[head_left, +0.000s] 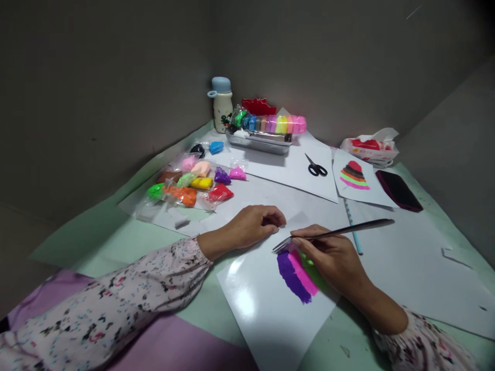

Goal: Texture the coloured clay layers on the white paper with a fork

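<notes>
My right hand (333,256) is closed round a metal fork (340,232), whose tines touch the top of the coloured clay bands (297,270) spread on a white sheet (270,304). The bands run purple, pink and green. My left hand (253,225) rests curled on the table just left of the fork's tines, fingers folded in, with nothing visible in it.
Small bags of coloured clay (193,183) lie at the left. A metal tray (259,140) with clay packets and a bottle (222,104) stand at the back. Scissors (317,167), a finished clay picture (353,175), a dark phone (398,190) and a tissue pack (371,147) lie on the right.
</notes>
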Demonstrator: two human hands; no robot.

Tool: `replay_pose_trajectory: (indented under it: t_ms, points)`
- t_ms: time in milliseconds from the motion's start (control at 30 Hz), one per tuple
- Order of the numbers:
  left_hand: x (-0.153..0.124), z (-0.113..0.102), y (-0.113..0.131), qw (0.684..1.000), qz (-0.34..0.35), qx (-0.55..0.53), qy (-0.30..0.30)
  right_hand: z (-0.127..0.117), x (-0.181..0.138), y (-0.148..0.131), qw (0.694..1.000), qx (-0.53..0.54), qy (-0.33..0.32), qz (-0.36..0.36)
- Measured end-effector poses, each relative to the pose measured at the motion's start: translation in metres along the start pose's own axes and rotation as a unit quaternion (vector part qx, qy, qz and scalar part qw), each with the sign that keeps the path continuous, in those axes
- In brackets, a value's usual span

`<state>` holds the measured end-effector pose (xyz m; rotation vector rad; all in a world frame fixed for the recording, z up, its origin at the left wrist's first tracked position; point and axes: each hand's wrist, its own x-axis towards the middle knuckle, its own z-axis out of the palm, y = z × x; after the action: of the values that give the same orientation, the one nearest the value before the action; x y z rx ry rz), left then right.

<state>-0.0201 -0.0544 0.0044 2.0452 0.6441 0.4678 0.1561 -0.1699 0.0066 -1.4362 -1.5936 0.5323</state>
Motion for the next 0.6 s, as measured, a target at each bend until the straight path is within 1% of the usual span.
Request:
replay_pose_trajectory:
  t_ms: [200, 333, 467, 600]
  points:
    - [0.0001, 0.0001, -0.0018, 1.000, 0.010, 0.001, -0.001, 0.0008, -0.0004, -0.0023, 1.000, -0.004, 0.003, -0.011]
    - [0.0002, 0.0002, -0.0026, 1.000, 0.004, -0.002, -0.001, 0.0002, -0.0006, -0.0028, 1.000, -0.008, -0.004, -0.009]
    - [0.0005, 0.0006, -0.0020, 1.000, 0.001, 0.000, 0.000, 0.0002, -0.0010, -0.0027, 1.000, -0.010, 0.009, -0.017]
    - [0.0005, 0.0004, -0.0006, 1.000, -0.004, 0.003, -0.001, 0.0004, -0.0010, -0.0024, 1.000, -0.008, -0.002, -0.017]
